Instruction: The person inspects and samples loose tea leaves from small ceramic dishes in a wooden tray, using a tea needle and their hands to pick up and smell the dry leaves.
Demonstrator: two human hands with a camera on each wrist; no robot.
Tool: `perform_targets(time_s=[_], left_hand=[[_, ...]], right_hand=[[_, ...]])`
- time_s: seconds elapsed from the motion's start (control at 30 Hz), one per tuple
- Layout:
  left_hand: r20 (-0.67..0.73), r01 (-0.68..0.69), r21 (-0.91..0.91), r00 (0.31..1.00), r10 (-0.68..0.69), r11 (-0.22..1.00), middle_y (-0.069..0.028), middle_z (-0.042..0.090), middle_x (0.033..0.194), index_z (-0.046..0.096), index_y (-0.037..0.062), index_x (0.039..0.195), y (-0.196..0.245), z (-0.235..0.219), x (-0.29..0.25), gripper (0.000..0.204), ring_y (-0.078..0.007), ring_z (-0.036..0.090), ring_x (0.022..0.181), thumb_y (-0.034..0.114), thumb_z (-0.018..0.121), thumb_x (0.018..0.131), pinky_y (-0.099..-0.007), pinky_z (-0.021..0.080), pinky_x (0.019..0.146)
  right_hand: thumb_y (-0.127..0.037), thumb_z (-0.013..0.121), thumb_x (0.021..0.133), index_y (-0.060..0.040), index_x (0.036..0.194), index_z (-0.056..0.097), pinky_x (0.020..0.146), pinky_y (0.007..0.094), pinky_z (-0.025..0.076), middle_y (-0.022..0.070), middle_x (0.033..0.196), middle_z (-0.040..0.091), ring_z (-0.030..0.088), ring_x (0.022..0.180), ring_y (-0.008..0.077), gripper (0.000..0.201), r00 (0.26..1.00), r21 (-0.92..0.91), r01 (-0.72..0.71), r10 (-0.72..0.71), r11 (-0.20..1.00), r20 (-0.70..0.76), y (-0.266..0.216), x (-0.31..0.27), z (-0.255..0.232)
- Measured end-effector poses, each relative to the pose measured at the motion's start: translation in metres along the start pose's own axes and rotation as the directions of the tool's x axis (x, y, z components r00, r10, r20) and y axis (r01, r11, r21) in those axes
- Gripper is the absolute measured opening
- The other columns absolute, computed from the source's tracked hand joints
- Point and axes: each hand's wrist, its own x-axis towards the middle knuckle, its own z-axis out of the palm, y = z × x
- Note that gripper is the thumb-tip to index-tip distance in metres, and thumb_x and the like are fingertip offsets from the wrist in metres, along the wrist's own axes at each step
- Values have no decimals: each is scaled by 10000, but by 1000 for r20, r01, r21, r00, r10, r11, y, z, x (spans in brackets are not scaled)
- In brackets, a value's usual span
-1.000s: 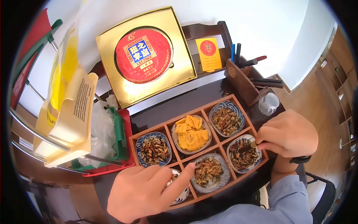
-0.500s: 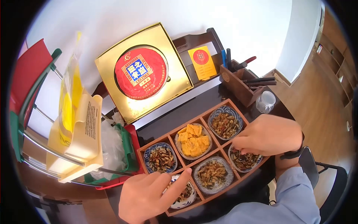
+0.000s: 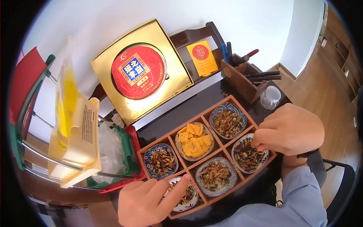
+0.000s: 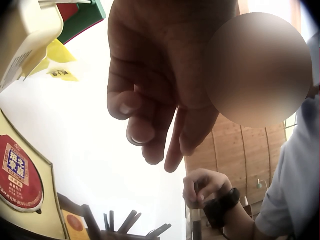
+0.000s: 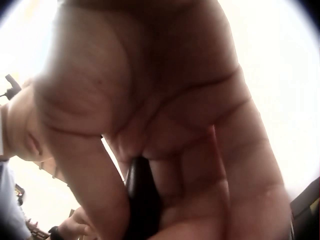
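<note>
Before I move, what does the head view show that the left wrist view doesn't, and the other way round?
Only the head view: the compartment tray, its six bowls, the yellow pieces in one of them, and the glass jar.

Only the left wrist view: the palm side of the left hand, and wooden boards behind the right hand.

Both: the red disc, its gold box, the yellow card, pens and both hands.

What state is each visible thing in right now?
Brown wooden tray: every compartment occupied
Yellow flat pieces: heaped
Gold square box: propped, tilted back
Brown wooden holder: loaded
Clear glass jar: lid unclear
Left hand: empty, fingers relaxed
Right hand: gripping dark slim tool
</note>
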Motion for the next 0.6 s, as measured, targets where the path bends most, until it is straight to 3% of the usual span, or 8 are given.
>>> perform_targets(time_s=[0.07, 0.13, 0.27, 0.33, 0.43, 0.6], left_hand=[[-61, -10, -42, 998, 8, 999, -59, 472, 630, 666, 31, 975, 0, 2, 1, 427, -202, 504, 504, 53, 650, 549, -305, 375, 429], [-65, -11, -39, 998, 9, 999, -56, 476, 633, 665, 33, 980, 1, 4, 2, 429, -199, 509, 511, 55, 655, 551, -305, 378, 434], [-35, -17, -28, 999, 16, 999, -53, 459, 625, 661, 36, 998, 1, 2, 2, 444, -192, 502, 508, 54, 663, 554, -302, 376, 436], [-51, -17, -33, 999, 15, 999, -51, 451, 624, 659, 35, 1004, 1, 2, 1, 451, -188, 497, 507, 56, 665, 554, -299, 372, 434], [-61, -28, -35, 998, 25, 999, -49, 439, 625, 656, 34, 1014, 0, 2, 2, 453, -182, 487, 505, 54, 671, 561, -293, 366, 431], [-32, -47, -29, 998, 46, 998, -48, 439, 631, 653, 33, 1024, -1, 1, 3, 439, -176, 482, 507, 42, 681, 587, -291, 364, 429]], right_hand=[[-165, 618, 789, -61, 875, 525, 487, 365, 445, 93, 606, 568, 602, 601, 293, 164, 1000, 13, -15, 15, 1000, -19, 0, 1, 3], [-162, 625, 778, -72, 886, 537, 492, 366, 451, 87, 611, 574, 609, 607, 286, 166, 989, -3, -53, 53, 999, 135, 0, 11, 14], [-152, 625, 772, -83, 897, 540, 498, 366, 457, 84, 604, 570, 614, 618, 286, 166, 988, 4, -31, 30, 1000, 152, 2, 11, 11], [-127, 619, 764, -74, 919, 534, 506, 375, 460, 95, 618, 575, 620, 629, 290, 184, 999, -37, -25, 26, 999, 19, -3, 7, 3], [-108, 614, 760, -63, 931, 526, 498, 369, 458, 99, 631, 578, 617, 623, 292, 197, 994, -29, 22, -19, 999, 111, 1, 10, 10], [-90, 620, 735, -53, 933, 519, 495, 369, 455, 98, 642, 579, 614, 621, 294, 226, 995, -32, 0, 4, 999, 98, 3, 15, 14]])
